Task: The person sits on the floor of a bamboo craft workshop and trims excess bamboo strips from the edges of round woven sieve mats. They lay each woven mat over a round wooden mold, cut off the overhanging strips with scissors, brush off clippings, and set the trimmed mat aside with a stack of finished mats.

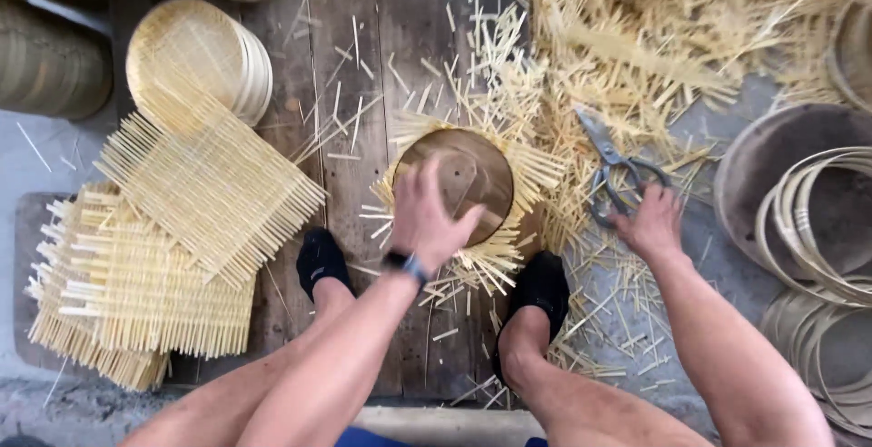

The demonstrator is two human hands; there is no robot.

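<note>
Across the upper right of the frame lies a large heap of cut bamboo strips [654, 38], spilling down over the wooden floor boards [350, 174]. At left, stacked square woven bamboo mats [136, 293] with bristling ends occupy the lower left, one further mat [213, 183] lying tilted on top toward centre left. Above these, at upper left, stands a pile of round woven trays [204, 56]. At the right edge, coiled bamboo hoops [808, 229] rest partly on a dark round pan [781, 143]. At frame centre, a round dark disc [468, 174] sits on a woven mat whose strip ends [486, 261] project all round it. The left hand [427, 220] presses flat on the disc, fingers spread apart, grip clamped on nothing. The right hand [649, 224], at centre right, touches the handles of the scissors [613, 170]; whether its grip has closed on them cannot be told. Two black-socked feet [322, 261] flank the disc below.
</note>
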